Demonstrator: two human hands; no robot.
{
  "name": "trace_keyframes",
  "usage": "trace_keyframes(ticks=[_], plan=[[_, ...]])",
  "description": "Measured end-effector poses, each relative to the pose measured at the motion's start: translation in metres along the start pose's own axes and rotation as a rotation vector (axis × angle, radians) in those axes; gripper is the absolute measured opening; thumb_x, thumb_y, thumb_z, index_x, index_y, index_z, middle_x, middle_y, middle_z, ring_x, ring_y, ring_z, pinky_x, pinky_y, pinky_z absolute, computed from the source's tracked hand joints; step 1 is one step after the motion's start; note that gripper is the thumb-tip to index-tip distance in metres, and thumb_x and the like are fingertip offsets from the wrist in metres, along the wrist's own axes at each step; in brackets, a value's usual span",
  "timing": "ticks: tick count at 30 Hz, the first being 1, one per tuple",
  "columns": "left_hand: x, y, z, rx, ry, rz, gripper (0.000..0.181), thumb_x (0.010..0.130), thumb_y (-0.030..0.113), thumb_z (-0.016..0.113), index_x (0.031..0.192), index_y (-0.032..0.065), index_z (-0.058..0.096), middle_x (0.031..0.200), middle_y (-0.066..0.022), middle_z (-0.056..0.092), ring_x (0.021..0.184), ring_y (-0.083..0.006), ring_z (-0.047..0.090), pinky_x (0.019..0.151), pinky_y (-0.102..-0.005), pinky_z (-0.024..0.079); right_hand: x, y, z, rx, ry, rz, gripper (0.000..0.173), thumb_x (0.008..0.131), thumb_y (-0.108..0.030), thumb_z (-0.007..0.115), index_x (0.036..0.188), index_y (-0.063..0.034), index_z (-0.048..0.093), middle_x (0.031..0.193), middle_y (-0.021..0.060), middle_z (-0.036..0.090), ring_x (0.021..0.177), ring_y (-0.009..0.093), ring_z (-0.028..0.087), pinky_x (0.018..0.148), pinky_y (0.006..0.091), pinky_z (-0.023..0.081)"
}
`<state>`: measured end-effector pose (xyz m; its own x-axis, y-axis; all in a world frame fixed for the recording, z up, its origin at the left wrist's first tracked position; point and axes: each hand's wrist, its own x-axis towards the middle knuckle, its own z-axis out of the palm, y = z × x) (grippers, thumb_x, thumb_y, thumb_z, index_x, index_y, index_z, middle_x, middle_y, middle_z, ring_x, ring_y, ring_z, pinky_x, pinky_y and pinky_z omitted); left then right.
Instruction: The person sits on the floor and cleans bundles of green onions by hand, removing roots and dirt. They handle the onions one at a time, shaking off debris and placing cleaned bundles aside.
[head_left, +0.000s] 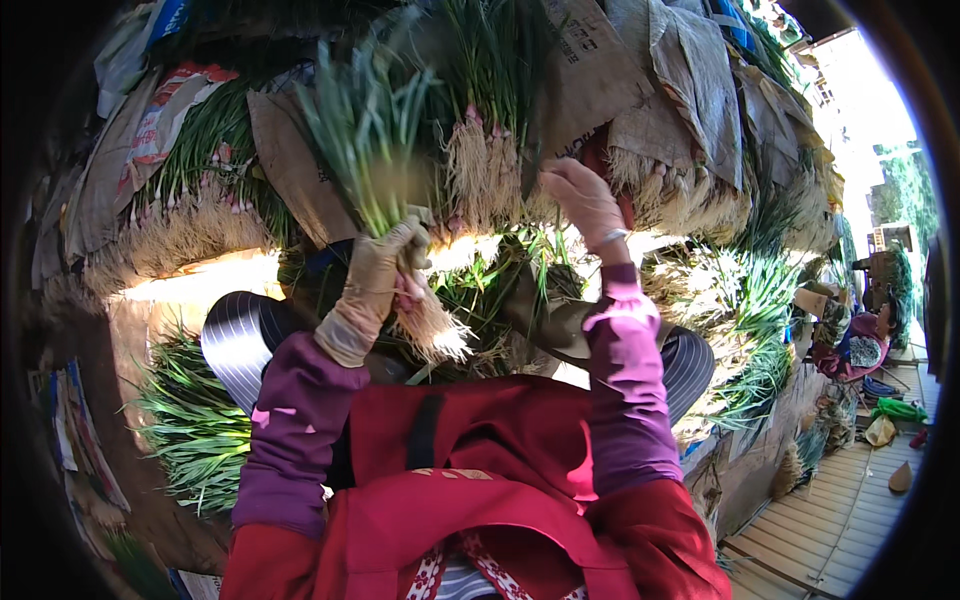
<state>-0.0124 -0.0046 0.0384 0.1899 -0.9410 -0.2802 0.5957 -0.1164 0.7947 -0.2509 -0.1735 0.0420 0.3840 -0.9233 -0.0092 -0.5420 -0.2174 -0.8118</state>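
My left hand (390, 255), in a pale glove, is closed around a bunch of green garlic plants (382, 180). Their blurred leaves point up and away, while the pinkish bulbs and pale roots hang below the fist. My right hand (579, 196), in a thin pinkish glove, is raised to the right with its fingers curled; whether anything thin is between the fingertips cannot be seen. Between and beyond the hands stands a rooted bundle of the same plants (487, 165). Loose green leaves (480, 289) lie low in front of me, between my knees.
Rows of rooted plants (199, 210) lie under brown sacks (690, 82) ahead. Leafy heaps lie at left (199, 420) and right (742, 322). Another person (859, 345) sits far right near a slatted floor (832, 517), with a green bag (898, 409) close by.
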Motion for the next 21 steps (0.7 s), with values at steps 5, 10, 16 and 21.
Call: trace_keyframes(ticks=[5,10,16,21], plan=[[0.004,-0.004,-0.044,-0.024,0.063,-0.111,0.018,0.088,0.023,0.055,0.088,0.0051,0.058,0.061,-0.0003,0.053,0.046,-0.0094,0.050,0.046,-0.0253,0.049,0.054,-0.047,0.118,0.322,0.006,-0.163,0.021,0.082,-0.021,0.055,0.094,-0.0040,0.060,0.081,0.0073,0.063,0.073,0.016,0.059,0.067,0.0283,0.046],[-0.001,0.005,-0.051,-0.142,-0.093,-0.199,0.022,0.089,0.020,0.053,0.102,0.0037,0.058,0.067,0.0012,0.054,0.048,-0.0078,0.050,0.048,-0.0245,0.049,0.047,-0.089,0.150,0.626,-0.078,-0.043,0.019,0.087,-0.017,0.053,0.097,-0.0020,0.060,0.083,0.0025,0.062,0.073,0.009,0.056,0.067,0.0223,0.045],[0.002,-0.009,-0.040,-0.049,-0.166,-0.159,0.022,0.088,0.018,0.053,0.101,0.0003,0.058,0.065,-0.0002,0.051,0.050,-0.0089,0.046,0.046,-0.0206,0.036,0.067,-0.108,0.132,0.083,0.153,-0.283,0.027,0.082,-0.021,0.060,0.102,-0.0030,0.060,0.081,0.0069,0.060,0.077,0.015,0.056,0.070,0.0276,0.046],[-0.005,-0.016,-0.030,0.054,-0.168,-0.214,0.024,0.086,0.021,0.058,0.098,0.0008,0.060,0.065,0.0009,0.051,0.055,-0.0067,0.046,0.050,-0.0201,0.037,0.094,-0.115,0.124,-0.224,0.091,-0.275,0.030,0.077,-0.031,0.063,0.092,-0.0052,0.065,0.083,0.0125,0.060,0.085,0.027,0.057,0.073,0.0355,0.045]])
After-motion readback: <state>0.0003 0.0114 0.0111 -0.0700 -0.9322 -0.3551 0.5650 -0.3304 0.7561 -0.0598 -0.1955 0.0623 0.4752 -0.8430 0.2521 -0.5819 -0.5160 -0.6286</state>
